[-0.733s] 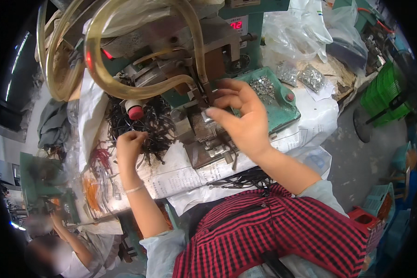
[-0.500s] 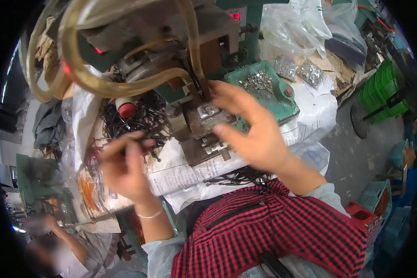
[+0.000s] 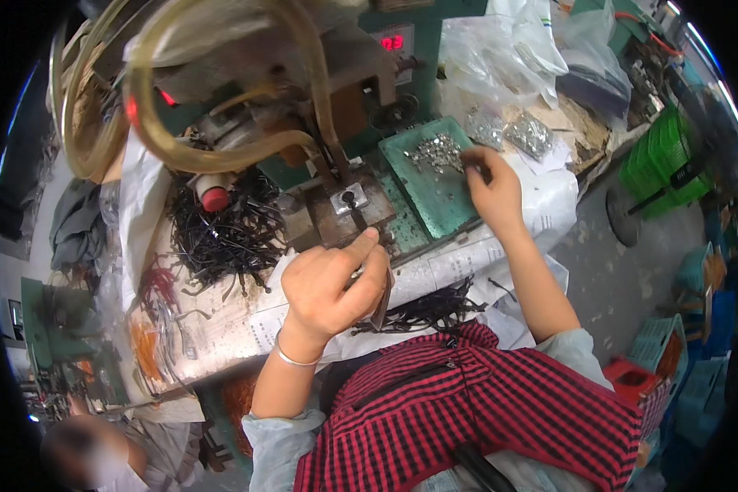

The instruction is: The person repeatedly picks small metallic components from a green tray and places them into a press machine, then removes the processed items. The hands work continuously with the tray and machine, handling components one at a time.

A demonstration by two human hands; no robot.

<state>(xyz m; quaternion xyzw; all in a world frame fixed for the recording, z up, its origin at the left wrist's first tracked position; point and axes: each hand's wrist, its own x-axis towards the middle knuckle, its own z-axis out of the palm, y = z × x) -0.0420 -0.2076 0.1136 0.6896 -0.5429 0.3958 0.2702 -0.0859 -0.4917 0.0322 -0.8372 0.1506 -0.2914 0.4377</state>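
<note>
In the middle, my left hand (image 3: 334,283) is closed in a pinch on a thin black strip (image 3: 358,220). The far end of this strip rests at the shiny metal die plate (image 3: 344,195) on the machine's bed. Over the right side of a green tray (image 3: 447,215), my right hand (image 3: 498,195) has its fingers curled together; whatever may be in them is hidden. A pile of small silvery metal pieces (image 3: 439,153) lies in the tray, just left of those fingertips.
A heap of black strips (image 3: 225,225) lies left of the machine, beside a red knob (image 3: 216,198). More black strips (image 3: 426,309) lie at the table's front edge. Yellowish hoses (image 3: 143,98) loop over the machine. Bagged metal pieces (image 3: 529,134) sit behind the tray.
My left hand has moved right to the machine's bed and now holds a black strip there. My right hand has left the die and moved right to the tray.
</note>
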